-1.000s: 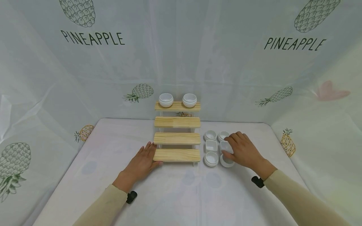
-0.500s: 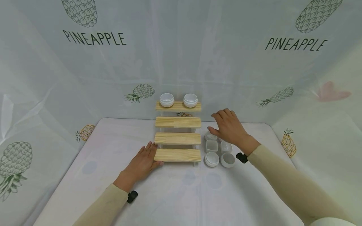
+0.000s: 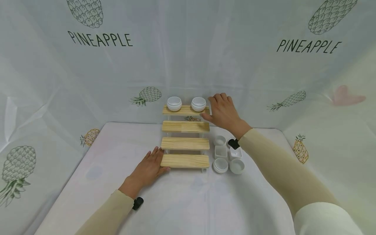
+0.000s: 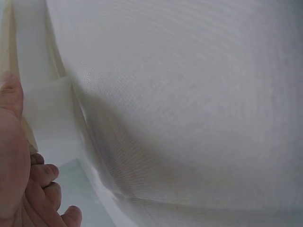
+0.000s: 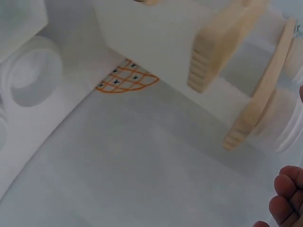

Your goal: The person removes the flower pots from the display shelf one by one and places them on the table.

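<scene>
A stepped stand with wooden shelves (image 3: 185,143) is in the middle of the head view. Two round white bowls sit on its top shelf, the left bowl (image 3: 174,103) and the right bowl (image 3: 198,104). My left hand (image 3: 147,171) rests against the left end of the lowest shelf, fingers extended and thumb by the front edge. Beside the right bowl is my right hand (image 3: 223,112), thumb and fingers spread apart with nothing between them. In the right wrist view, its fingers (image 5: 286,194) appear just off the bowl (image 5: 281,123).
Right of the stand, small white dishes stand in two columns on the table, among them a square dish (image 3: 221,152) and a round bowl (image 3: 220,165). The right wrist camera partly covers the back right one. A pineapple-print cloth (image 3: 188,58) hangs behind.
My right hand has left the dishes on the table and moved up and left to the top shelf's right bowl. My left hand stays at the stand.
</scene>
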Available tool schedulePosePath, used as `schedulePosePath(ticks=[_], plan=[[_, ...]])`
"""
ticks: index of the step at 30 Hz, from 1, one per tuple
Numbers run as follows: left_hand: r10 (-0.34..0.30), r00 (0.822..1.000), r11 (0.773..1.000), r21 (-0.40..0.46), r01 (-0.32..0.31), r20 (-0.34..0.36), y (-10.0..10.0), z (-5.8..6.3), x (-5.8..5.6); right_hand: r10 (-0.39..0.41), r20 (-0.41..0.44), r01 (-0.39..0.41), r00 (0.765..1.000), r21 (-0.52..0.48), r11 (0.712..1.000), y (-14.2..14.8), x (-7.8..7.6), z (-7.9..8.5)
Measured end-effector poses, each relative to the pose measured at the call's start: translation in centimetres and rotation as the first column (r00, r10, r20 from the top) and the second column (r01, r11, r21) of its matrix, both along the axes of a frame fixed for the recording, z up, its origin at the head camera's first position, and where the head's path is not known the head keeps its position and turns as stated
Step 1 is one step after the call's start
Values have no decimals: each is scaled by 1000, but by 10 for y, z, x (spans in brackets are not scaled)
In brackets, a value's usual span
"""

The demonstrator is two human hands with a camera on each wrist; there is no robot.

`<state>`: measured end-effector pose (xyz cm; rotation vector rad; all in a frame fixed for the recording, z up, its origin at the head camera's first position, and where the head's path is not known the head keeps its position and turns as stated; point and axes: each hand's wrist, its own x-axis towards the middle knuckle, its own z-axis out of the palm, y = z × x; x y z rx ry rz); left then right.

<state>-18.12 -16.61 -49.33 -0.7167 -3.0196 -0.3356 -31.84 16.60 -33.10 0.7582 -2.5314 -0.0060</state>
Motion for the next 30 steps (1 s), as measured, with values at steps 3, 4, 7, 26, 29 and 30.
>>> schedulePosePath(ticks=[3,4,7,26,29,30], plan=[[0,1000,1000,3,0,-1,-1,-1,-1,-11,22,11,1000,4,1000,-10,-3,5],[-1,1000,1000,5,1,-3,-1,-1,-1,-14,27,14,1000,7,1000,-13,-4,6],[0,1000,1000,4,0,-4,-1,-1,-1,-24,35,23,999,7,1000,-19,-7,7],[3,1000,1000,7,-3,7,-1,0,0,-95,93,94,991,13,995,-32,-15,9],[1,1000,1000,6,-1,3,0,1,0,-108,119,108,987,5,994,-32,-16,10],[0,1000,1000,5,0,2,-1,1,0,-113,127,113,985,7,994,-32,-16,10]])
